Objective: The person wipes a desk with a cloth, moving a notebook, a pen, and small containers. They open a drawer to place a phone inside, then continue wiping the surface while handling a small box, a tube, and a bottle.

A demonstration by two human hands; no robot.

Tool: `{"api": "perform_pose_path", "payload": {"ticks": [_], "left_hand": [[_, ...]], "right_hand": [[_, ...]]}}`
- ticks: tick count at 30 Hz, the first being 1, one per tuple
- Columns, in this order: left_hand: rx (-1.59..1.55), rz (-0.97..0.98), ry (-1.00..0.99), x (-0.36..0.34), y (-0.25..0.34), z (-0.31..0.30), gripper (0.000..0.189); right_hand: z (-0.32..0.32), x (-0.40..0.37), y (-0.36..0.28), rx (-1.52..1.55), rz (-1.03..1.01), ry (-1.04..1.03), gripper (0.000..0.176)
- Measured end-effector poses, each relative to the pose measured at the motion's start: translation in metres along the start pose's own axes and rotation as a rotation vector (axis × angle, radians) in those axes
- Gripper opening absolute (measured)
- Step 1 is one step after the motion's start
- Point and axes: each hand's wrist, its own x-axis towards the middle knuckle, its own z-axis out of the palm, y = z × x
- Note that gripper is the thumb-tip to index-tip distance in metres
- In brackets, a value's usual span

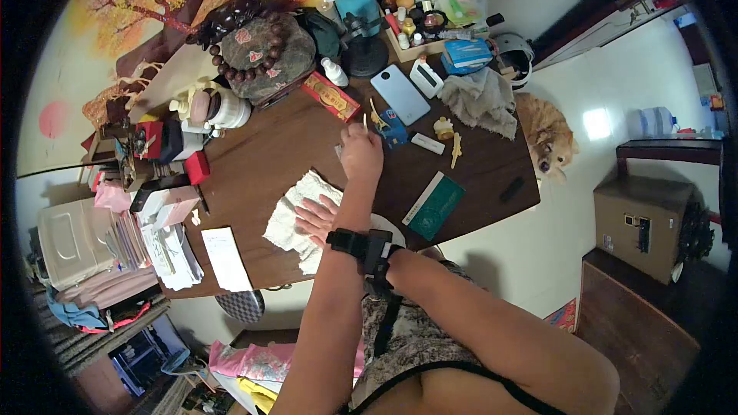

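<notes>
My arms cross. My left hand (361, 152), reaching farther onto the wooden table, is closed, and a small pale tip shows above its fingers; what it holds is mostly hidden. My right hand (317, 219) lies flat with fingers spread on a crumpled white cloth (290, 217), its wrist passing beneath my left forearm. Just beyond my left hand lie a red-and-gold box (330, 96) and a blue object (392, 129). To the right are a light-blue phone (400, 94), a small white block (427, 144), two yellowish figurines (443, 128) and a green booklet (434, 206).
A grey rag (480, 104) hangs by the table's right edge, beside a dog (547, 137) on the floor. Bottles and a box of small jars (415, 27) crowd the back. A dark stone (265, 58) with beads stands back left. Papers (227, 259) lie left.
</notes>
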Motion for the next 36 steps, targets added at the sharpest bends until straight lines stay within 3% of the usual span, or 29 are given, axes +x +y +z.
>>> {"api": "perform_pose_path", "payload": {"ticks": [5,10,13,15,17,18,20,23,26,29,31,36], "left_hand": [[-0.044,-0.019,-0.120,0.023,0.022,0.006,0.040],[0.055,-0.061,-0.217,0.035,0.018,0.011,0.037],[-0.076,-0.019,-0.071,0.020,0.028,0.000,0.034],[-0.166,0.089,-0.199,0.002,0.048,-0.017,0.033],[-0.228,0.274,-0.303,-0.020,0.060,-0.010,0.031],[-0.245,0.409,-0.337,-0.029,0.063,0.004,0.030],[-0.176,0.356,-0.559,-0.042,0.085,0.009,0.037],[-0.112,0.347,-0.623,-0.049,0.106,0.018,0.040],[-0.105,0.398,-0.487,-0.056,0.105,0.035,0.035],[-0.032,0.265,-0.489,-0.055,0.107,0.050,0.021],[-0.053,0.291,-0.408,-0.060,0.106,0.048,0.014],[-0.035,0.357,-0.377,-0.059,0.104,0.048,0.017]], "right_hand": [[-0.001,0.003,-0.007,-0.381,-0.042,-0.084,0.055],[0.006,0.008,-0.022,-0.304,-0.016,-0.069,0.057],[0.007,0.009,-0.037,-0.236,0.018,-0.087,0.058],[0.001,0.010,-0.018,0.070,0.056,-0.054,0.058],[-0.006,0.004,0.025,1.161,0.056,0.114,0.054],[-0.001,0.006,0.004,1.122,0.124,0.140,0.053],[-0.005,0.005,0.009,1.142,0.111,0.107,0.053],[-0.008,0.006,0.017,1.120,0.095,0.085,0.055],[-0.008,0.007,0.018,1.111,0.114,0.114,0.058],[-0.004,0.009,0.009,1.174,0.086,0.116,0.053],[-0.006,0.011,0.011,1.153,0.101,0.151,0.053],[-0.013,0.014,0.024,1.188,0.053,0.025,0.054]]}}
